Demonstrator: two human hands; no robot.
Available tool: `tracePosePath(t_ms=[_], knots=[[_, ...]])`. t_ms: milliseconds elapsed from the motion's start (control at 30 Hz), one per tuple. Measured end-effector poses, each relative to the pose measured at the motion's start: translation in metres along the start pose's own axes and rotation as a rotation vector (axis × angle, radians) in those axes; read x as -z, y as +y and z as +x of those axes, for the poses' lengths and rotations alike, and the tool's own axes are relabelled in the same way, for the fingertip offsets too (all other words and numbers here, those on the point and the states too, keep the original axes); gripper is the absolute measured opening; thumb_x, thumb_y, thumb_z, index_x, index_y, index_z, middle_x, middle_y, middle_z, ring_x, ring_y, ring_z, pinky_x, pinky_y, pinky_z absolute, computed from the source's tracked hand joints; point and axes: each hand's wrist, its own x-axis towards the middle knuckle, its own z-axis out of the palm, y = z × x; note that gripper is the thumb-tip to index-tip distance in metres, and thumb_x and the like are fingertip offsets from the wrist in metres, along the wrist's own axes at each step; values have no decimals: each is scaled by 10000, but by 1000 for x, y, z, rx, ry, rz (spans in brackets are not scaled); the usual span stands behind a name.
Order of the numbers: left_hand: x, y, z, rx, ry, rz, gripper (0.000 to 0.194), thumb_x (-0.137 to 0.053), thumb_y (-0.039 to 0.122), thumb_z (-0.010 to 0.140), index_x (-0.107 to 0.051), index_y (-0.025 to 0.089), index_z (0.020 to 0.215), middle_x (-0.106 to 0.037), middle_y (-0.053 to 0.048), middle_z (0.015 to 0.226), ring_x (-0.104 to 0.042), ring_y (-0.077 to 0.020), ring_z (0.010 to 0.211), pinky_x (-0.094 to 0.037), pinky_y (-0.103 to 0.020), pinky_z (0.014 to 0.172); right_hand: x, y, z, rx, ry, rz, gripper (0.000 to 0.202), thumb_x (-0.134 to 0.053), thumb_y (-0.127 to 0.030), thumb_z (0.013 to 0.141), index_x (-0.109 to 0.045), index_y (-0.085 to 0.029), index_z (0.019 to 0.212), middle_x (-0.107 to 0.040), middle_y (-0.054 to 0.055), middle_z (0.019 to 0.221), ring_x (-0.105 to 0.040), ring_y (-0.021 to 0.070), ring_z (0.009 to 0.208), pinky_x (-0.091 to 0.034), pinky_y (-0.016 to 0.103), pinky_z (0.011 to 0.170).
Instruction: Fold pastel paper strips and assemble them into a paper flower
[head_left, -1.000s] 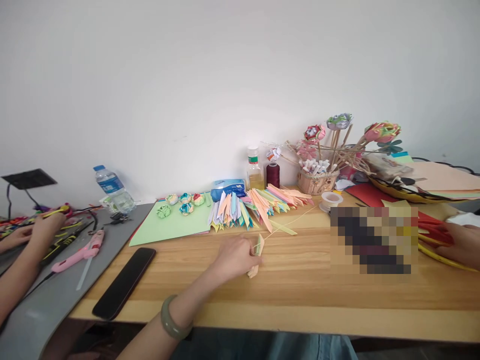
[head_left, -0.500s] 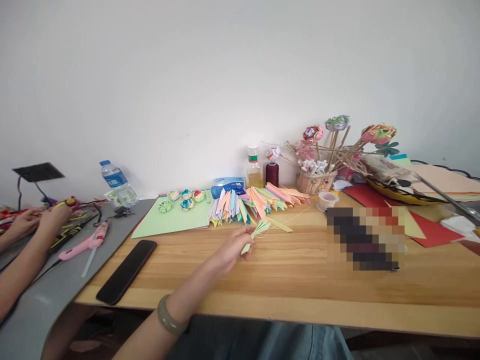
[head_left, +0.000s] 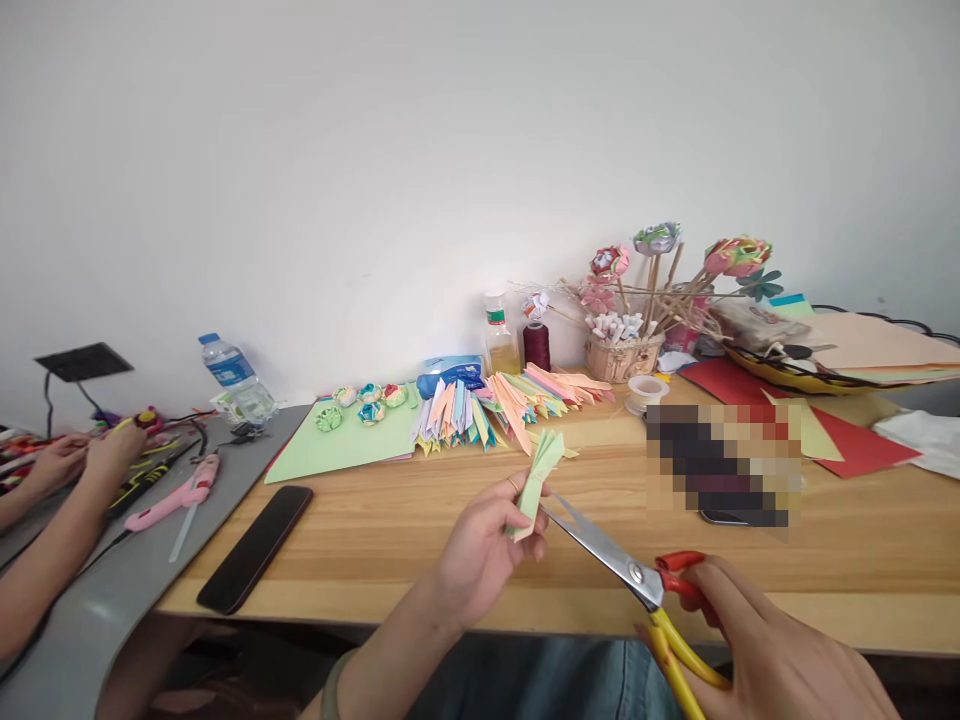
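Note:
My left hand (head_left: 480, 545) pinches a small bundle of folded pale green paper (head_left: 539, 480) between thumb and fingers, raised over the wooden table. In my right hand (head_left: 772, 640) are scissors (head_left: 622, 565) with red and yellow handles. Their blades are parted, and the tips lie close beside the lower part of the bundle; whether they touch it I cannot tell. Behind my left hand are several folded paper strips (head_left: 457, 415) in many colours. Rolled paper flowers (head_left: 370, 413) rest on a green sheet (head_left: 337, 455) further left.
A black phone (head_left: 255, 550) lies at front left. A spool of thin thread (head_left: 646, 393), a basket of paper flowers (head_left: 622, 358) and red paper (head_left: 870, 450) are at back right. At far left, another person's hands (head_left: 105, 455) work near a pink glue gun (head_left: 176, 497).
My right hand has come in from the right with the scissors. My left hand has drawn nearer and turned, holding the green paper bundle more upright.

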Motion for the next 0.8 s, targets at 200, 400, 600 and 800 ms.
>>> tracePosePath(t_ms=[200, 400, 600, 800], knots=[[-10, -2, -12, 0, -45, 24, 277, -463, 99, 589, -562, 128, 846, -440, -21, 681, -369, -97, 600, -316, -218, 551, 11, -9, 9, 46, 162, -157, 228, -481, -464, 705, -445, -257, 793, -660, 13, 765, -610, 212, 437, -336, 274, 314], [-17, 2, -25, -81, 13, 94, 277, -451, 89, 632, -550, 133, 887, -434, -16, 695, -368, -102, 626, -307, -228, 589, 7, -8, 4, 124, 247, -176, 264, -486, -486, 725, -458, -241, 820, -652, 0, 772, -623, 182, 460, -350, 246, 309], [-20, 1, -35, -187, 84, 216, 354, -466, 99, 650, -564, 160, 985, -447, -9, 725, -361, -115, 653, -305, -243, 632, 5, -16, 6, 180, 266, -141, 219, -488, -437, 737, -416, -243, 806, -627, -5, 730, -621, 179, 464, -376, 239, 317], [-17, -5, -39, -246, 147, 234, 533, -498, 104, 673, -469, 227, 1191, -476, -5, 809, -374, -123, 709, -304, -240, 690, -1, -29, 11, 197, 253, -58, 204, -484, -398, 742, -395, -241, 837, -593, -16, 640, -616, 170, 468, -396, 219, 329]])
